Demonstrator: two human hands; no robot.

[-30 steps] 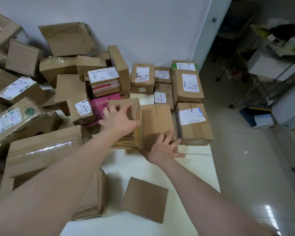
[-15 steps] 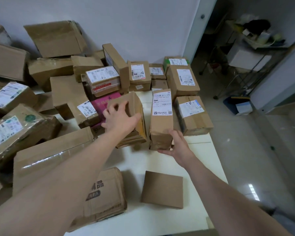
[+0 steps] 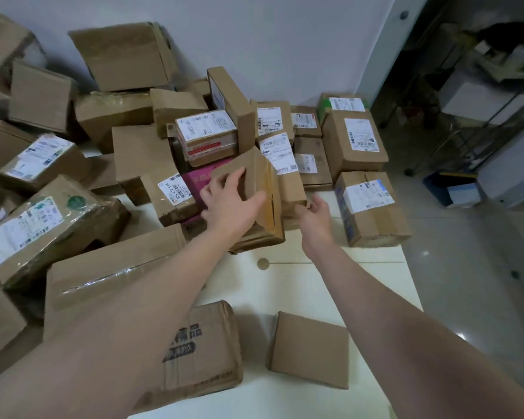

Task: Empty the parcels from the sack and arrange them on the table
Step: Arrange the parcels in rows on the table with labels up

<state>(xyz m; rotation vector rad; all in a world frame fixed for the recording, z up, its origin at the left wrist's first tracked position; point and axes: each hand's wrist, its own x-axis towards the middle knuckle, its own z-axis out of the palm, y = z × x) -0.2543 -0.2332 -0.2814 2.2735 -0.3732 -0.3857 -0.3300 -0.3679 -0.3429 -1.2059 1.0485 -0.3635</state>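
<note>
Among cartons (image 3: 52, 228) crowding the white table (image 3: 315, 282), the left hand (image 3: 230, 207) grips a tilted plain parcel (image 3: 248, 170) by its top edge, and just right of it the right hand (image 3: 315, 214) seems to pinch the near end of a labelled parcel (image 3: 280, 155) leaning beside it.

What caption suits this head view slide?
Left hand grips a tilted brown parcel; right hand holds the labelled parcel beside it.

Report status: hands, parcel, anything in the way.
Left hand grips tilted brown parcel. Right hand cups lower end of labelled parcel beside it. Pink parcel and taped box crowd either side.
</note>
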